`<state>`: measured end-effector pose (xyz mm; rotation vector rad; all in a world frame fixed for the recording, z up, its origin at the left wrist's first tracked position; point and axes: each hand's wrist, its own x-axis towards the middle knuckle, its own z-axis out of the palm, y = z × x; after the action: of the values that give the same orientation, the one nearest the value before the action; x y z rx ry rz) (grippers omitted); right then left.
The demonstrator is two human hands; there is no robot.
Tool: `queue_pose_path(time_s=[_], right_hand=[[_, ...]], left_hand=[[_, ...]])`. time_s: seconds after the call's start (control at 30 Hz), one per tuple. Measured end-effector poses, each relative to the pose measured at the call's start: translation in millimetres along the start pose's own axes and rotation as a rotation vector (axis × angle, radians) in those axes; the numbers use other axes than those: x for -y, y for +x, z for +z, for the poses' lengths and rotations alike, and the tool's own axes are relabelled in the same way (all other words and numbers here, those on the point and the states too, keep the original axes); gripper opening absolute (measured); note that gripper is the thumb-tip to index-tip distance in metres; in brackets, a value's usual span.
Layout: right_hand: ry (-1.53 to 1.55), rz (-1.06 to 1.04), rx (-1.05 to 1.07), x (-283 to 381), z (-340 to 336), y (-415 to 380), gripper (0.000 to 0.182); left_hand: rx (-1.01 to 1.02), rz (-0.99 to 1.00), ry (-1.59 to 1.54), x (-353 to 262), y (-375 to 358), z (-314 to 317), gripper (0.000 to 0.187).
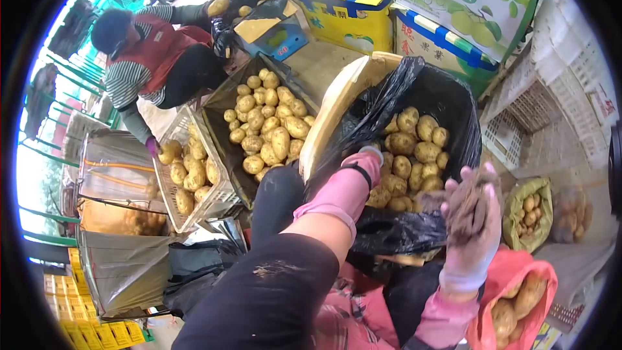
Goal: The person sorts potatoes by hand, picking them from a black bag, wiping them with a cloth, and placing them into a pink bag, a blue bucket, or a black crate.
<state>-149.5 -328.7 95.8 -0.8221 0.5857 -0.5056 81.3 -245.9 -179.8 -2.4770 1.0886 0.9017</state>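
Observation:
My left forearm, in a pink sleeve with a black band, reaches to the edge of a box lined with black plastic (pixel 461 107). Its hand is hardly visible beside the potatoes (pixel 403 144) in that box, so its grip is unclear. At the box's right front corner my right hand (pixel 472 217) is raised in a pale glove with a muddy brown, wrinkled palm. Its pink fingertips point up and stand apart, with no separate object clearly visible in it. Below it, an open red bag (pixel 547 279) holds large potatoes (pixel 504 317).
At upper left a person (pixel 159 58) bends over a white crate (pixel 184 210) of potatoes. Another lined box (pixel 220 116) of potatoes stands between us. A green bag (pixel 544 210) lies to the right. Stacked cartons (pixel 447 0) and plastic crates (pixel 518 100) stand behind.

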Motion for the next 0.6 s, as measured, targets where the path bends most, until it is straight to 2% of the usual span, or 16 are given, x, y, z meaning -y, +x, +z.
queue_pose_path(time_s=[0.2,0.43,0.5,0.57,0.6], right_hand=[[0.03,0.096,-0.037,7.5,1.6,8.3,0.048],[0.013,0.049,0.091,6.8,-14.8,8.7,0.051],[0.072,0.039,0.152,4.8,-16.4,7.0,0.049],[0.114,0.024,0.222,2.4,-20.4,6.9,0.046],[0.132,0.02,0.193,-1.3,-23.6,7.7,0.044]], left_hand=[[0.102,-0.037,-0.059,11.7,6.0,13.7,0.018],[0.134,-0.069,-0.229,20.3,-21.9,-13.2,0.017],[0.142,-0.086,-0.404,20.6,-41.8,-36.6,0.017],[0.078,-0.125,-0.849,20.6,-68.9,-64.7,0.017],[-0.023,-0.074,-1.1,23.7,-73.2,-65.1,0.023]])
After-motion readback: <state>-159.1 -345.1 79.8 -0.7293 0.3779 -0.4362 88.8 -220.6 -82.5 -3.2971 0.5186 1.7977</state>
